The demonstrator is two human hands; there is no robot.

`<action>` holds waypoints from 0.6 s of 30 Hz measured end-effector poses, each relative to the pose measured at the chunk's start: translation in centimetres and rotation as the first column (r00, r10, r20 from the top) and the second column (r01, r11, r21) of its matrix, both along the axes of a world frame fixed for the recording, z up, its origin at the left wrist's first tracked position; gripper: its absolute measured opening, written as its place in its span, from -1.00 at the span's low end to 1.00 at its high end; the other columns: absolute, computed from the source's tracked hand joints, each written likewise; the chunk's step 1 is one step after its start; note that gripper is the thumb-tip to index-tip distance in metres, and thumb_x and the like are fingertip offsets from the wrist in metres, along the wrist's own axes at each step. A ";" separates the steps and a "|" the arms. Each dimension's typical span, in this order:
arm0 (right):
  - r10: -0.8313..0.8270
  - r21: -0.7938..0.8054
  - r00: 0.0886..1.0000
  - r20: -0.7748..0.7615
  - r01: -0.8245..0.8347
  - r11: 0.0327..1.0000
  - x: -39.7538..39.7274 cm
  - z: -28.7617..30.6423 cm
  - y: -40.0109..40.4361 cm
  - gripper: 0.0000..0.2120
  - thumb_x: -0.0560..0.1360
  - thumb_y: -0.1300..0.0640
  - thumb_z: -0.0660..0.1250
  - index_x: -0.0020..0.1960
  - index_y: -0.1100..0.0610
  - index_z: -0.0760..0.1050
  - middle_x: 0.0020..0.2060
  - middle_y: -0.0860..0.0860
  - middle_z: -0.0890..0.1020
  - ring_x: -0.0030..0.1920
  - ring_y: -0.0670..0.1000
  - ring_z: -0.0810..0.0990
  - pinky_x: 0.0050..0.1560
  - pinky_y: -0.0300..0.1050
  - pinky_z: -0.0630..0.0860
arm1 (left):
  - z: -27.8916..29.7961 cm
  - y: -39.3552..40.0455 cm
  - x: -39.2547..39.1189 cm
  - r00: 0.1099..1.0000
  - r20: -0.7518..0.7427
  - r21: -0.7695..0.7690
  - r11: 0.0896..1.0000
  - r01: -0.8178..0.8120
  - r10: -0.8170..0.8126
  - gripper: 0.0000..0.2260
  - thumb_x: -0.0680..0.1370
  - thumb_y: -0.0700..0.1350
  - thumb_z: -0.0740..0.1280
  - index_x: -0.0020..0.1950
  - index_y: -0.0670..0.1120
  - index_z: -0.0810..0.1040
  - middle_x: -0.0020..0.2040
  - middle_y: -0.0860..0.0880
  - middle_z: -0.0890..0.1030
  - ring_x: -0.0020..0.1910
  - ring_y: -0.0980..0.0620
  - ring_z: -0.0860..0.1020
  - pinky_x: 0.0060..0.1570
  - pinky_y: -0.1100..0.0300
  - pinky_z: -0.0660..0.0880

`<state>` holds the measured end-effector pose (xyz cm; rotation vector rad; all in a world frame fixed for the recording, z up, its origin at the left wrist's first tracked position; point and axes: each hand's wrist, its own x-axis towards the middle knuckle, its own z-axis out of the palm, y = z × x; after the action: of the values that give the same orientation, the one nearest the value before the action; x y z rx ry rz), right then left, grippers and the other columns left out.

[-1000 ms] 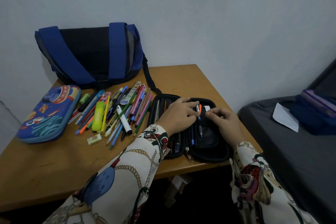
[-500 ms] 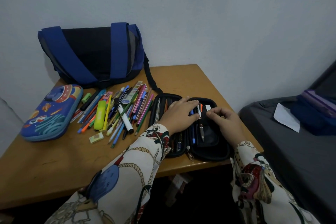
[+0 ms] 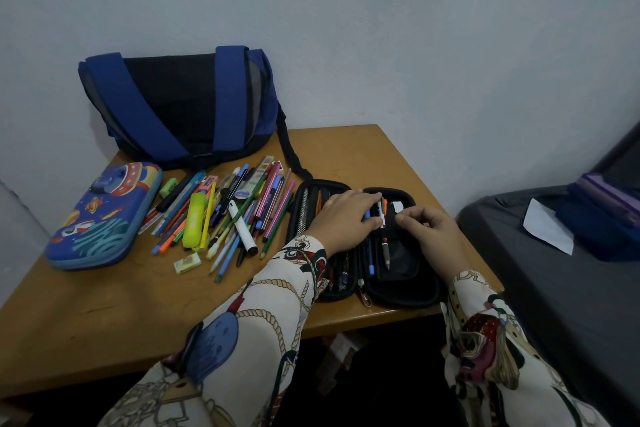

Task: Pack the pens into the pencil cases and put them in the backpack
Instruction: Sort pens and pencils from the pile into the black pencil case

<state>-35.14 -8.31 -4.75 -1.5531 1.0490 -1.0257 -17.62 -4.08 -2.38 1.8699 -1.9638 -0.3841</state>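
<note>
An open black pencil case (image 3: pixel 401 295) lies at the table's front right with several pens in both halves. My left hand (image 3: pixel 343 222) lies across its middle, fingertips pressing a blue pen and a white-orange one against the centre divider. A dark pen (image 3: pixel 385 248) lies just right of them. My right hand (image 3: pixel 427 229) sits over the right half, its curled fingers pinching the black inner flap beside a white label (image 3: pixel 398 207). A pile of loose pens, pencils and markers (image 3: pixel 228 215) lies left of the case. The blue backpack (image 3: pixel 180 104) stands at the back against the wall.
A closed blue space-print pencil case (image 3: pixel 104 218) lies at the table's left edge. A small eraser (image 3: pixel 187 263) sits in front of the pen pile. A backpack strap (image 3: pixel 291 156) trails toward the black case. A dark bed (image 3: pixel 554 281) with a white paper stands to the right.
My hands, first touching over the pens at the divider, have drawn slightly apart. A dark pen now lies lengthwise in the right half. The left fingers have settled onto the pens.
</note>
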 end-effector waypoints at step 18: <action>0.001 0.005 1.000 0.027 -0.001 1.000 0.0 -0.2 -0.1 -0.91 0.51 0.21 0.43 -0.18 0.15 0.63 -0.25 0.04 0.64 -0.16 0.06 0.62 -0.06 0.05 0.59 | -0.7 -0.1 0.3 0.998 0.015 -0.002 0.998 0.065 -0.065 -0.65 0.61 0.16 0.17 0.38 0.13 0.42 0.51 0.16 0.26 0.54 0.06 0.05 0.47 -0.04 -0.05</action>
<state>-35.10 -8.44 -4.92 -1.5315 1.0311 -1.0404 -17.32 -4.17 -3.05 1.8156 -2.0378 -0.3877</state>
